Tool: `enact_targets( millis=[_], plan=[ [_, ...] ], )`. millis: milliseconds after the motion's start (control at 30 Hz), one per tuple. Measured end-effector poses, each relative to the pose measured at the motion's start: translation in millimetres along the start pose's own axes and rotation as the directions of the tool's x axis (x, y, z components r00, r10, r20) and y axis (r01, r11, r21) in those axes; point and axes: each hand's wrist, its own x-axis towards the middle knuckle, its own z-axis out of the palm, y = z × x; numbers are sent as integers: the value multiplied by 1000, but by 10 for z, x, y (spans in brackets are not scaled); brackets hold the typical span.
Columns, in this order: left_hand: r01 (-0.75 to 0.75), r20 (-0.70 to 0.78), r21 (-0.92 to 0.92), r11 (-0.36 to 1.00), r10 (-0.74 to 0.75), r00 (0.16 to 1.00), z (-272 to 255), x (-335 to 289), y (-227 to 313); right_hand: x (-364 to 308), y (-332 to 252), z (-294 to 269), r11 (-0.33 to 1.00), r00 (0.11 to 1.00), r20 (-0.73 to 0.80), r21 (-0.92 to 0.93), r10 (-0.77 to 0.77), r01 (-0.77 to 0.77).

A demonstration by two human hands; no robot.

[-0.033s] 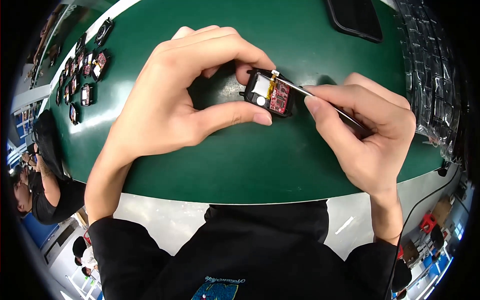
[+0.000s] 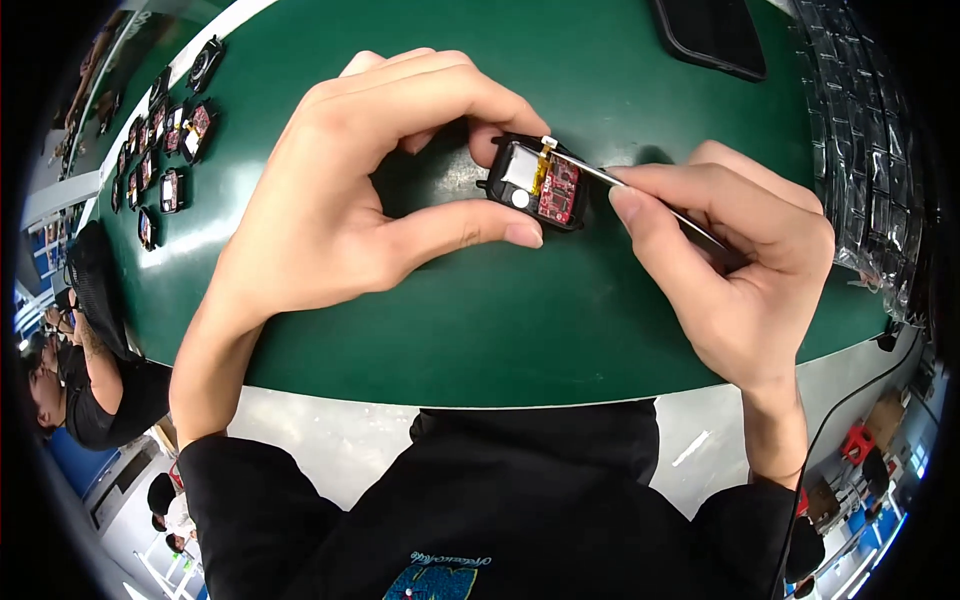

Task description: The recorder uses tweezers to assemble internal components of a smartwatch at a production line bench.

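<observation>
My left hand (image 2: 350, 190) holds a small open smartwatch case (image 2: 493, 190) by its edges, thumb on the near side and fingers on the far side. Inside the black case lie a silvery battery (image 2: 521, 167), a red circuit board (image 2: 558, 190), a yellow strip between them and a round white spot. Pinched in my right hand (image 2: 740, 240) is a slim pair of metal tweezers (image 2: 590, 172), pointing left. Their tip touches or nearly touches a small white connector (image 2: 549, 143) at the case's far edge. Whether the tip grips it is too small to tell.
Several more open watch cases (image 2: 172, 188) lie on the green table (image 2: 480, 330) at the left. A black phone (image 2: 710, 40) rests at the far right, near stacked clear plastic trays (image 2: 860, 170). A person in black (image 2: 100, 390) sits at the left; a cable (image 2: 850, 400) hangs at the right.
</observation>
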Motion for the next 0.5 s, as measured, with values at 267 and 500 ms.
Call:
enact_targets(
  millis=[267, 500],
  plan=[
    [6, -2, 13, 1000, -6, 1000, -6, -1, 12, -23, 31, -2, 997, 996, -55, -26, -75, 74],
    [-5, 4, 37, 999, 5, 1000, -7, 3, 1, -6, 75, 36, 948, 960, -80, -195, -270, 250]
  ],
)
